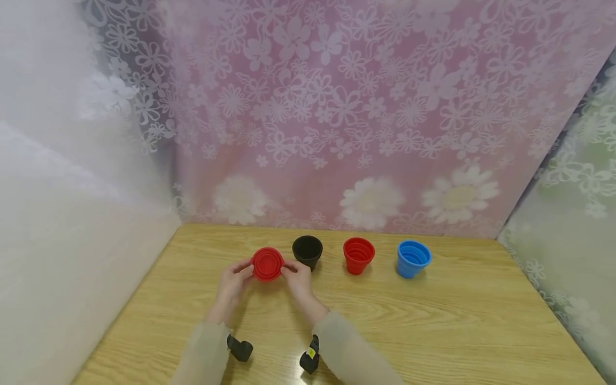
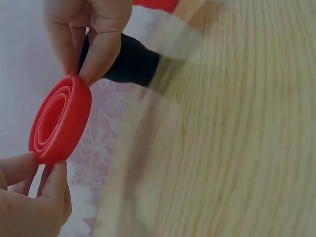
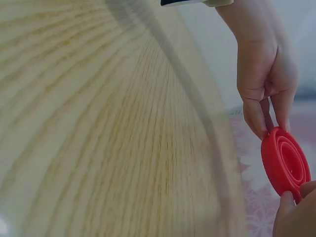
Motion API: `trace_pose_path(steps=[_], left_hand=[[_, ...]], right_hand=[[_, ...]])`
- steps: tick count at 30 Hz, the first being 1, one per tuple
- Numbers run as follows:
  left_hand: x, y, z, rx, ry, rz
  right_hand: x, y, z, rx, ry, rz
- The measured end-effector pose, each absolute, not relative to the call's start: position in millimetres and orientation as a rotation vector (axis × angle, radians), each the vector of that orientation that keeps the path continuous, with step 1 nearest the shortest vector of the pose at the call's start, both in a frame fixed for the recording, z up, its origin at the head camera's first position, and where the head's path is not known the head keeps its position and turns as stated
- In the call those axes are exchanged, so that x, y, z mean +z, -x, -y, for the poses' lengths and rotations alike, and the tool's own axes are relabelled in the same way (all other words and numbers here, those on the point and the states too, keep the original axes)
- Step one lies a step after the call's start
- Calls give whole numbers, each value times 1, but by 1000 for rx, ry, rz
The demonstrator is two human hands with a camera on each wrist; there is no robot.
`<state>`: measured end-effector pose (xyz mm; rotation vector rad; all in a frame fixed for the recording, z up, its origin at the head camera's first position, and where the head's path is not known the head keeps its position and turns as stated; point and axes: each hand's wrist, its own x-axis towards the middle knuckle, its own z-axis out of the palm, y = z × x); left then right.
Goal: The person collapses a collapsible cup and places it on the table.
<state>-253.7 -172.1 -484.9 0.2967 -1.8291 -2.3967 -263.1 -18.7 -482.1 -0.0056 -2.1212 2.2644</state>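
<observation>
A red collapsible cup [image 1: 267, 264], folded flat into concentric rings, is held up over the table between both hands. My left hand [image 1: 233, 283] pinches its left rim between thumb and fingers. On the opposite rim, my right hand [image 1: 299, 282] pinches it the same way. Both wrist views show the flat red disc [image 2: 60, 121] tilted on edge, with fingertips at its two ends. Just behind the right hand stands a black cup [image 1: 308, 250], expanded and upright, its lower part partly covered by that hand.
To the right along the back of the wooden table [image 1: 433, 331] stand another red cup [image 1: 358, 255] and a blue cup [image 1: 413, 259], both expanded and upright. A pink floral curtain [image 1: 337, 107] hangs behind the table. Pale sheeting [image 1: 72, 214] runs along the left side.
</observation>
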Motion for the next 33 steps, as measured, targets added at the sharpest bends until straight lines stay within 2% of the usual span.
trace_pose_path(steps=[10, 25, 33], left_hand=[[-486, 276, 175, -2270, -318, 1997], [-488, 278, 183, -2094, -394, 2228], [-492, 280, 187, -2073, -337, 2323]], right_hand=[[-484, 281, 29, 2219, 125, 2235], [-494, 290, 32, 2324, 13, 2367], [-495, 292, 34, 2331, -10, 2398]])
